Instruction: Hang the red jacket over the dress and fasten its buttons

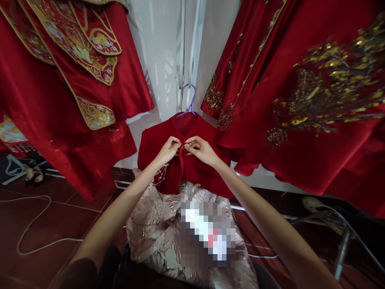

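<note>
Fingers of left hand (168, 150) and right hand (201, 149) both pinch one tiny clasp (185, 145) on one red jacket (154, 149) hanging centre on one purple hanger (191, 106), between two embroidered gowns, left gown (60, 100) and right gown (300, 132).

A short red jacket (186, 160) hangs on a purple hanger (189, 100) against a white wall (156, 60). The left hand (168, 150) and right hand (200, 149) meet at its front opening just below the collar, fingertips pinching a small clasp (184, 145) between them. A beaded tassel (161, 173) dangles by the left wrist. Below lies pale brocade fabric (153, 228) (part of it blurred). Red robes with gold embroidery hang at left (69, 80) and right (300, 100); a white cable (33, 224) loops on the dark floor (45, 208).
</note>
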A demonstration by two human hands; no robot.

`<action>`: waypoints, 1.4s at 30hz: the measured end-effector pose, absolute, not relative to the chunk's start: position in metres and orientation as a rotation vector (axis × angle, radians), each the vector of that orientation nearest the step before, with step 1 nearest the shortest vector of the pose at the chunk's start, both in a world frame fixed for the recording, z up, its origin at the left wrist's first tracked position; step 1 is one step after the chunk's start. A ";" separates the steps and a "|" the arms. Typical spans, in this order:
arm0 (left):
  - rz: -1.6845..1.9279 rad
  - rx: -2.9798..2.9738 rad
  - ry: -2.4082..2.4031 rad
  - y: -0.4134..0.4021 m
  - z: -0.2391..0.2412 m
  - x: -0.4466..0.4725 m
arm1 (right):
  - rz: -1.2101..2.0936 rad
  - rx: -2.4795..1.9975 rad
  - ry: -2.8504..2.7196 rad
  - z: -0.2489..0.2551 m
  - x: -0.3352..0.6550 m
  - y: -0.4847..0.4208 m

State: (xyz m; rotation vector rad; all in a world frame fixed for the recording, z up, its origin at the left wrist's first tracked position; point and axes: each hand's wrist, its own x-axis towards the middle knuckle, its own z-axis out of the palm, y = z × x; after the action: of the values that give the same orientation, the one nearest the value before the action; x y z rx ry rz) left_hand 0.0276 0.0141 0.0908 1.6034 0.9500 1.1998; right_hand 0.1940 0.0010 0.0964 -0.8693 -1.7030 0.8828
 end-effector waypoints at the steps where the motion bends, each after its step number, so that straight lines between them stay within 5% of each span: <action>1: 1.227 1.601 0.978 0.013 0.090 0.029 | 0.889 -0.865 -1.692 0.096 0.196 0.001; 42: 1.566 1.649 0.957 0.012 0.078 0.038 | 0.405 -0.919 -1.747 0.080 0.189 0.000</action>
State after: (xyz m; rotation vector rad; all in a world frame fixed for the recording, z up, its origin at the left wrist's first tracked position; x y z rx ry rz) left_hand 0.0379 0.0123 0.0779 1.6491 0.9575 1.5658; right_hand 0.1892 -0.0005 0.0802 -0.9192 -1.7472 0.4053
